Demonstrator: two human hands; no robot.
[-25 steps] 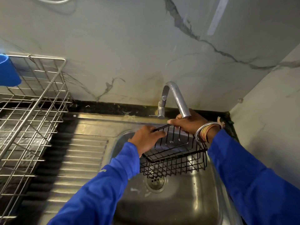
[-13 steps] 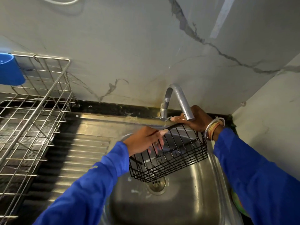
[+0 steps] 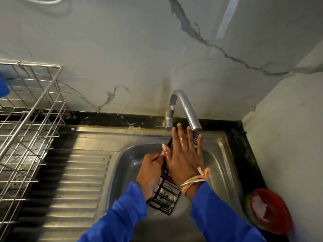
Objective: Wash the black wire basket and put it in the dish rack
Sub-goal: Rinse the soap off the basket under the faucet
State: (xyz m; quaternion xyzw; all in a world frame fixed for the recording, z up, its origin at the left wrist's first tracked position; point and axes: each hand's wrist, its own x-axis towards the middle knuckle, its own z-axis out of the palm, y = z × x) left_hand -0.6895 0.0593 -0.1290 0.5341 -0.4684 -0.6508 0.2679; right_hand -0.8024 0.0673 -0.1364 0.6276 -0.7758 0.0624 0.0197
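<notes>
As the left hand [image 3: 151, 172] gripped the basket [image 3: 164, 201] over the sink [image 3: 220, 154], the right hand [image 3: 185, 154] lay flat on its wires, apparently mid-wash; a lift left to the rack [image 3: 40, 65] remained.

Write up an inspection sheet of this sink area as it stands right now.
Surface: steel sink with a ribbed drainboard on its left.
Job's things: black wire basket held tilted on end over the basin, below the faucet; dish rack at left, basket not yet in it.
Clutter: red dish right of the sink, something pale inside; blue object at the rack's far edge.
Grippers: left hand grips the basket's side; right hand lies flat on it, fingers straight, looking wet.
Cables: white cord on the wall, top left.
Surroundings: veined marble-look wall, with a corner at right.
</notes>
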